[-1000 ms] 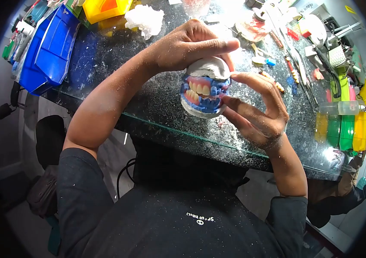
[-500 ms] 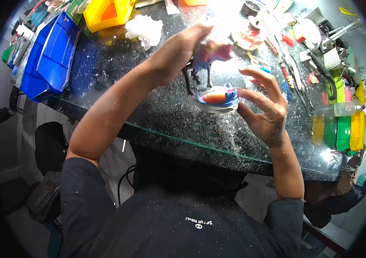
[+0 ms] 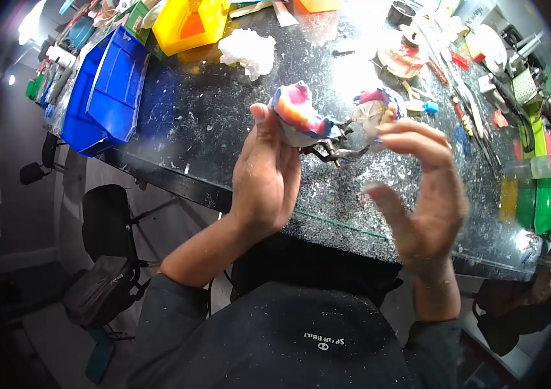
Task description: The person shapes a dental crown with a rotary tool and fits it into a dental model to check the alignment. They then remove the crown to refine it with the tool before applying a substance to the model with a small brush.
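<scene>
My left hand is wrapped around one half of a hinged piece, a white cast with pink, orange and blue material on it. A dark metal hinge frame joins it to a second cast, white with blue and red edges, on the right. My right hand is beside that second cast, fingers apart and curved, thumb well away from them. Its upper fingertips are at the cast's lower right edge; whether they touch it is unclear.
A blue bin and a yellow bin stand at the back left, near crumpled white material. Tools and a pinkish round dish lie at the back right. White debris dots the dark table. A person's arm shows at far right.
The hinged piece has turned from upright to spread sideways, its two halves now apart left and right. My left hand has come down and rotated palm inward; my right hand has shifted right.
</scene>
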### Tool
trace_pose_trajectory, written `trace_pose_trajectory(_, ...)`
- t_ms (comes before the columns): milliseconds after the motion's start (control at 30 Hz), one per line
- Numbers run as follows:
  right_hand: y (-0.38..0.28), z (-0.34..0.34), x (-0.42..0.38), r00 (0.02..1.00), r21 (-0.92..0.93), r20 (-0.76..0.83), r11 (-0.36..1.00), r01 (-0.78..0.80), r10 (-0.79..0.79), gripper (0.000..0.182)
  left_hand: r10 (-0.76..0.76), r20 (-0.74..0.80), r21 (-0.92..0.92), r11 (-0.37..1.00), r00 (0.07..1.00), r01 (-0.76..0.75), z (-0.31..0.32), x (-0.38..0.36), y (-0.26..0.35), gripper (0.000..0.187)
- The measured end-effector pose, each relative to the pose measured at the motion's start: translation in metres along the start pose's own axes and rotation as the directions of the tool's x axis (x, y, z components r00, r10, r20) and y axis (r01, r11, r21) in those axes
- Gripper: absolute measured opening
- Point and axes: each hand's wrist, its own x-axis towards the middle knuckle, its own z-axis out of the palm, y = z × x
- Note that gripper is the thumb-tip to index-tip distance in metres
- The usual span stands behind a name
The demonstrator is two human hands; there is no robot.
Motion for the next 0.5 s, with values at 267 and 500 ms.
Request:
trace_pose_trajectory(267,-0.007,0.038,0.002,0.985,0.180,0.056,0.969,-0.168,0.160,0.029,-0.074,0.150,0.120,0.991,0.986,0.057,0.012,-0.014,-0.003,0.058)
trace_pose_trajectory(500,-0.001,0.052,-0.001,0.969,0.299,-0.081,0.933,-0.198,0.232,0.020,-0.009,0.179,0.129,0.991,0.984,-0.014,0.010,-0.015,-0.006,0.059)
